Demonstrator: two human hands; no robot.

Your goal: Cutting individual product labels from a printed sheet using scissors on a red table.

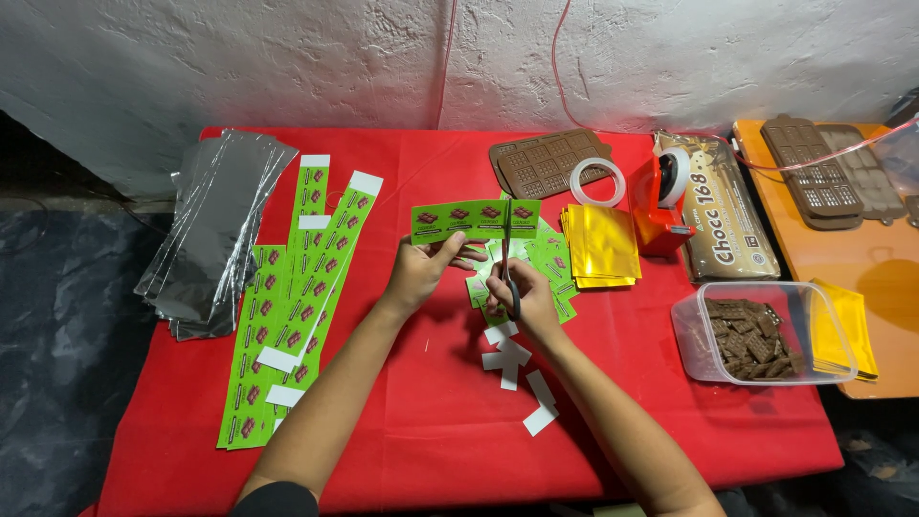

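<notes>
My left hand [421, 271] pinches a green printed label strip [475, 218] and holds it up flat over the red table [431, 421]. My right hand [524, 299] grips black-handled scissors [507, 268], whose blades point up into the strip near its right part. Under both hands lies a pile of cut green labels [550, 258]. White paper offcuts [522, 369] lie scattered just below my right hand.
Long green label strips [287, 325] and a stack of silver foil sheets [215, 230] lie at left. Gold foil wrappers [598, 244], brown chocolate moulds [546, 161], a tape ring [597, 180], a red tape dispenser [662, 206], a chocolate block bag [728, 215] and a clear tub of chocolate pieces [751, 335] sit at right.
</notes>
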